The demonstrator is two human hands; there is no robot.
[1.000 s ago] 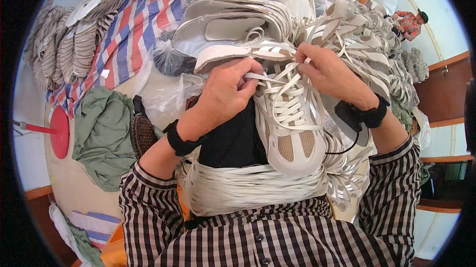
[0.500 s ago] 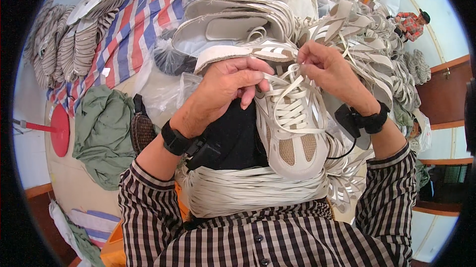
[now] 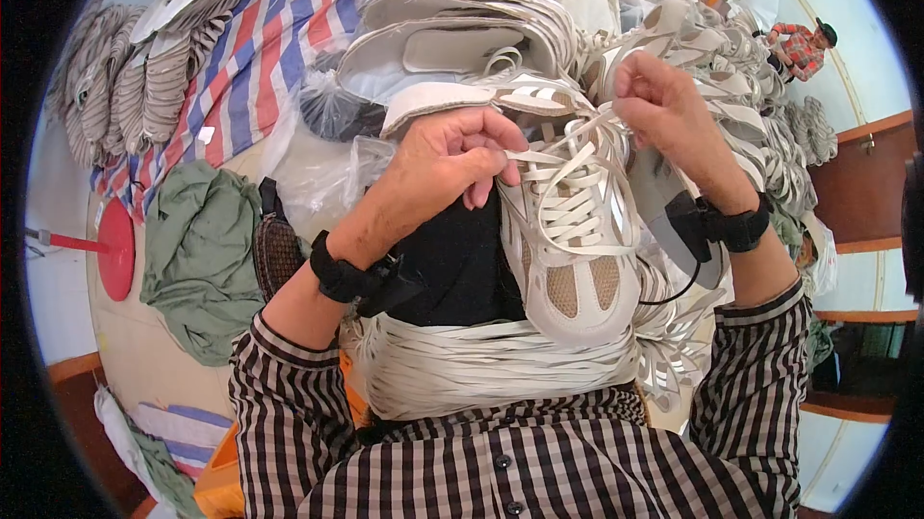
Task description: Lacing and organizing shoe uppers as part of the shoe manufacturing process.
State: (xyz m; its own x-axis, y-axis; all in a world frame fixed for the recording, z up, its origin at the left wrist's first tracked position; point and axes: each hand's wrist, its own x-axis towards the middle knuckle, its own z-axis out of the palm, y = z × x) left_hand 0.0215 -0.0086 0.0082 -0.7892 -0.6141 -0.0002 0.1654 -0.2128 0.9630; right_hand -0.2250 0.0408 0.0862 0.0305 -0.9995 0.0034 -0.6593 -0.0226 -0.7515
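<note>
Left hand (image 3: pixel 448 161) and right hand (image 3: pixel 666 119) pinching white laces (image 3: pixel 566 215) on a beige-white shoe (image 3: pixel 580 288).
Left half-curled, thumb and fingertips nipping one strand; right closed tighter, fingertips on another. Shoe sits just near of and between them, toe toward wearer, black cloth (image 3: pixel 445 264) to its left. Nearer: lace bundle (image 3: pixel 491 365) across the lap. Far side: stacked uppers (image 3: pixel 452 52) (crowding the hands). Far left: striped sheet (image 3: pixel 265 66) with white scrap (image 3: pixel 206 135), too small to read.
</note>
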